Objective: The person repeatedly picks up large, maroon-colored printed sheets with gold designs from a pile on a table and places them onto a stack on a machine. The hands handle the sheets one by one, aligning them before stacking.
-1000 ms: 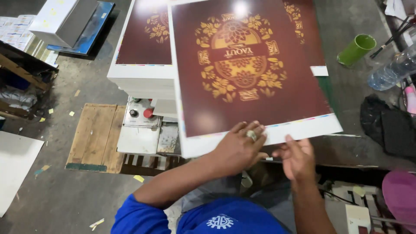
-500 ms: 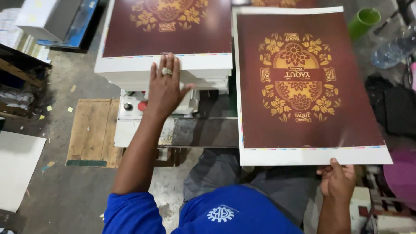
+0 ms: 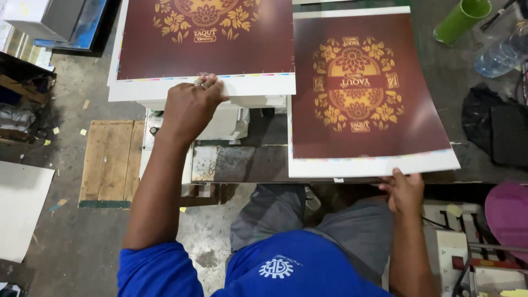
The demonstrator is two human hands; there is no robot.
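Two stacks of large printed sheets lie before me, dark maroon with a gold floral emblem and white margins. My left hand (image 3: pixel 190 107), a ring on one finger, rests on the near white edge of the left stack (image 3: pixel 203 38), fingers curled over its top sheet. My right hand (image 3: pixel 404 190) pinches the near edge of the top sheet of the right stack (image 3: pixel 363 93), whose bottom edge overhangs the table toward me. I cannot tell whether the left hand has lifted a sheet.
A green cup (image 3: pixel 461 19) and a clear plastic bottle (image 3: pixel 503 52) stand at the back right. Dark bags (image 3: pixel 498 132) lie to the right. A wooden pallet (image 3: pixel 110 165) sits on the concrete floor at left, a white board (image 3: pixel 22 212) beyond it.
The sheet I held with both hands has gone rightward onto the right stack. My left hand moved back to the left stack's near edge; my right hand stays on the right sheet's edge.
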